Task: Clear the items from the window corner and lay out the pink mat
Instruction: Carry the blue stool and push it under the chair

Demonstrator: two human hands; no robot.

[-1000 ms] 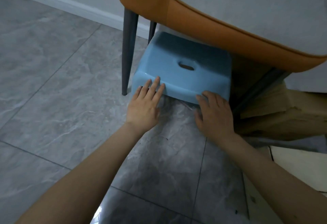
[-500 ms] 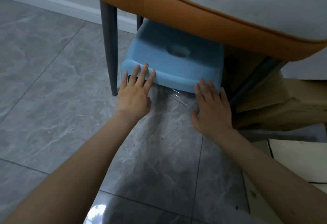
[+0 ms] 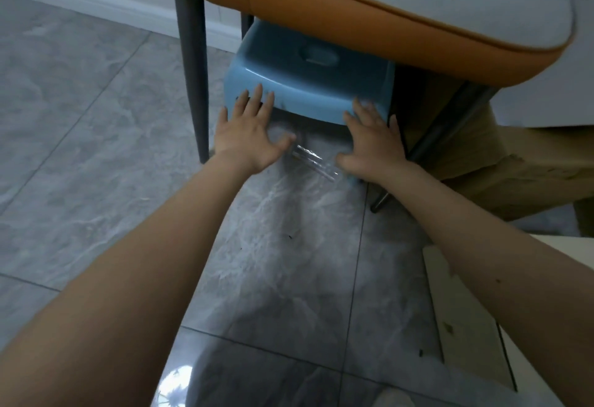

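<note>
Both arms outstretched at frame centre, left hand (image 3: 249,132) and right hand (image 3: 373,136) flat, fingers straight, pressing blue stool's (image 3: 308,85) near edge, stool under orange chair (image 3: 369,21)

No text, label, brand, number or sign can be read anywhere in the view.

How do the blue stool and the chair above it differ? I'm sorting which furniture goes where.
The blue stool is low, glossy and one colour; the chair stands taller, with a pale seat edged in orange. The stool has a slot in its top; the chair's seat shows none. The left hand and right hand press the stool; neither touches the chair. Both stand on the grey tiled floor.
</note>
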